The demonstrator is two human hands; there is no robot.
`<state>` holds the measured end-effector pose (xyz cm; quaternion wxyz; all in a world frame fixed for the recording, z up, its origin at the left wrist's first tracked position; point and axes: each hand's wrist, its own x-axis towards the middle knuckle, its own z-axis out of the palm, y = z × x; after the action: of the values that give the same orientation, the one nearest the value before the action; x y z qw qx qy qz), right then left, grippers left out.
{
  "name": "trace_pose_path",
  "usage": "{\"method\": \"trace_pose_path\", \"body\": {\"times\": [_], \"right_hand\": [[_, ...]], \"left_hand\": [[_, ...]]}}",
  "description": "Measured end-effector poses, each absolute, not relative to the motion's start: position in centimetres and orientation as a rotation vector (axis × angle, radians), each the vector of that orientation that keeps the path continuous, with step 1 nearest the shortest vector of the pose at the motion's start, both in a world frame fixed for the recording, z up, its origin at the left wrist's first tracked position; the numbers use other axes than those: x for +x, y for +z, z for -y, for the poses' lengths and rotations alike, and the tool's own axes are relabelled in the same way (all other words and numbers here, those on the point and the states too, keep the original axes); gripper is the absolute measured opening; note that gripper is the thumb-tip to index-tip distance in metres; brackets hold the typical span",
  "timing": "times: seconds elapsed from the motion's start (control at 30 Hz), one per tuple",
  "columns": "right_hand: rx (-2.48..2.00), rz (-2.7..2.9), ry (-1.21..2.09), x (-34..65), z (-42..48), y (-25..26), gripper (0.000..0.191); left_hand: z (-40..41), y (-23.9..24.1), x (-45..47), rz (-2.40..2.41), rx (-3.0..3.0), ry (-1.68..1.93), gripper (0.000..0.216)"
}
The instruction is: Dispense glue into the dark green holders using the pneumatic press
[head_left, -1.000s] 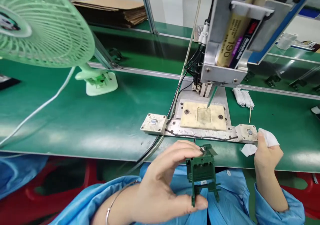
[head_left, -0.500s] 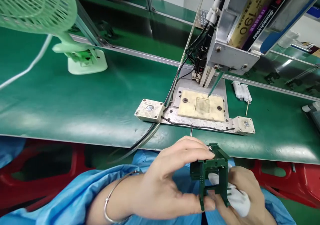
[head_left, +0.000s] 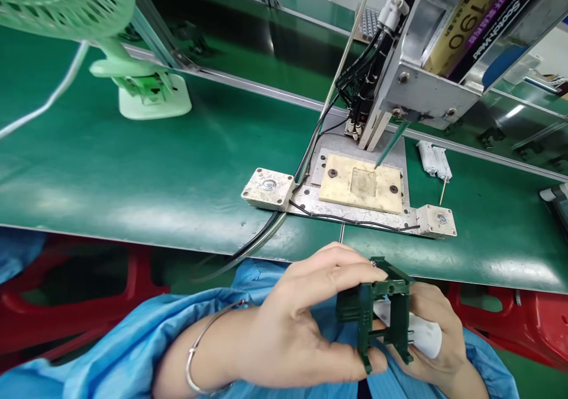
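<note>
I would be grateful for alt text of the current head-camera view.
A left hand grips a dark green frame while the right hand holds a white cloth, partly visible through the frame's opening. Beyond, a green bench bears a machine with a pale plate and, at left, a light green fan.

Both hands (head_left: 293, 334) (head_left: 450, 328) curled, close together

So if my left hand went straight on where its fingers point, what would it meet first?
Beyond the green plastic frame it holds, your left hand would probably meet your right hand with its white cloth, though depth is hard to judge from this one view.
</note>
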<state>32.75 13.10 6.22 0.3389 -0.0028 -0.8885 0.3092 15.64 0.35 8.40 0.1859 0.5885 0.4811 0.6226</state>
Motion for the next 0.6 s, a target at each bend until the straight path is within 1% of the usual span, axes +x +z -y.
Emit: {"method": "trace_pose_path", "body": {"times": [0.13, 0.23, 0.33, 0.4, 0.5, 0.6], "right_hand": [[0.007, 2.38, 0.665, 32.9, -13.8, 6.2, 0.014], [-0.108, 2.332, 0.472, 34.3, -14.4, 6.5, 0.007], [-0.266, 2.297, 0.35, 35.8, -14.0, 7.9, 0.012], [-0.287, 2.44, 0.4, 35.7, -13.3, 9.0, 0.015], [-0.118, 2.696, 0.362, 34.1, -12.9, 9.9, 0.02], [0.05, 2.775, 0.274, 32.8, -13.3, 9.6, 0.037]], "left_hand": [[-0.3, 8.5, 15.7, -1.451, 1.682, 1.737, 0.064], [-0.4, 9.0, 15.6, -1.633, 1.727, 1.672, 0.058], [-0.5, 9.1, 15.5, -1.725, 1.799, 1.587, 0.053], [-0.6, 8.9, 15.5, -1.718, 1.835, 1.542, 0.05], [-0.5, 8.2, 15.6, -1.747, 1.858, 1.471, 0.047], [-0.4, 7.4, 15.9, -1.743, 1.868, 1.418, 0.049]]}}
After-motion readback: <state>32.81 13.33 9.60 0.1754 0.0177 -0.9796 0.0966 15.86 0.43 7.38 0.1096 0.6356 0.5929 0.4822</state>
